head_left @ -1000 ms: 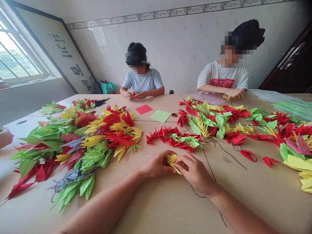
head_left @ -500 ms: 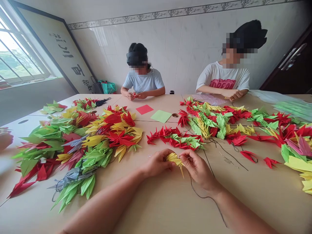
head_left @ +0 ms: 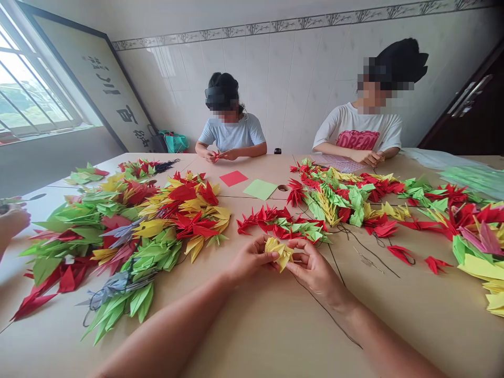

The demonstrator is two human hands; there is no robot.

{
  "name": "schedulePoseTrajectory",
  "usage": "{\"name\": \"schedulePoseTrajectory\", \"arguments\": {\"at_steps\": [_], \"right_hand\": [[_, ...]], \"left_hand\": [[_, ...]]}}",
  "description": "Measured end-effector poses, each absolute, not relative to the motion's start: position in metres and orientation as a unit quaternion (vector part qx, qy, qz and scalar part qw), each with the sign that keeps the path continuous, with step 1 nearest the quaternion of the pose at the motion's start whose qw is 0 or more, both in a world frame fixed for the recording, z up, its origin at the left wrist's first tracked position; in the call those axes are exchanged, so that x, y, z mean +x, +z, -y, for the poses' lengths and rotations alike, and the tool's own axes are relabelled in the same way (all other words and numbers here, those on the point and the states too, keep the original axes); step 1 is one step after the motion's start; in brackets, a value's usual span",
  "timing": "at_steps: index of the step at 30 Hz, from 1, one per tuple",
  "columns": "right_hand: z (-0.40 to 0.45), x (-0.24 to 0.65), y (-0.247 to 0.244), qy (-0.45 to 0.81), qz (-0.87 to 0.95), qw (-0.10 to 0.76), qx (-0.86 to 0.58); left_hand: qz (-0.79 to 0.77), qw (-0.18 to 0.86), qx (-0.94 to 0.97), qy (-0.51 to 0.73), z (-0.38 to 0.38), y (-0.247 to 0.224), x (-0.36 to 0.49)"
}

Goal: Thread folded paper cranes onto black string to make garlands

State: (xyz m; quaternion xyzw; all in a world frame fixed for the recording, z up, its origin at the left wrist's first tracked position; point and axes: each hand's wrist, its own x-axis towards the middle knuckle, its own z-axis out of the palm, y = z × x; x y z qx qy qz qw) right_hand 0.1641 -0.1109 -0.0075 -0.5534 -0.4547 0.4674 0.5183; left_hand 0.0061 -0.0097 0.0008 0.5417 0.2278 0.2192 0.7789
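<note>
Yellow folded paper [head_left: 280, 253], turned since a moment ago, is held between left fingers [head_left: 269, 258] and right fingers [head_left: 300, 244].

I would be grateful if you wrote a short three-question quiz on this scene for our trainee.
1. Which colour is the folded paper in the left hand?
A) red
B) yellow
C) green
2. True or false: in the picture, the red square lies to the left of the green square.
3. Fill the gap: a dark ____ trails over the table from near the right hand.

Key: 1. B; 2. True; 3. thread
</note>
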Motion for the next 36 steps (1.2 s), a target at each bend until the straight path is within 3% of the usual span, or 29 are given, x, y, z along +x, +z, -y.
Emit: {"name": "schedulePoseTrajectory", "arguments": {"at_steps": [11,30,36], "right_hand": [[0.1106,0.1635,-0.002,0.438,0.492,0.503,-0.56],[0.1097,0.1676,-0.0056,0.197,0.573,0.446,-0.659],[0.111,0.1657,-0.001,0.283,0.526,0.473,-0.648]], "left_hand": [[-0.218,0.81,0.507,0.198,0.0076,-0.0039,0.0039],[-0.26,0.793,0.502,0.226,0.0088,-0.0019,0.0064],[-0.286,0.762,0.527,0.245,0.0108,0.0035,0.0076]]}}
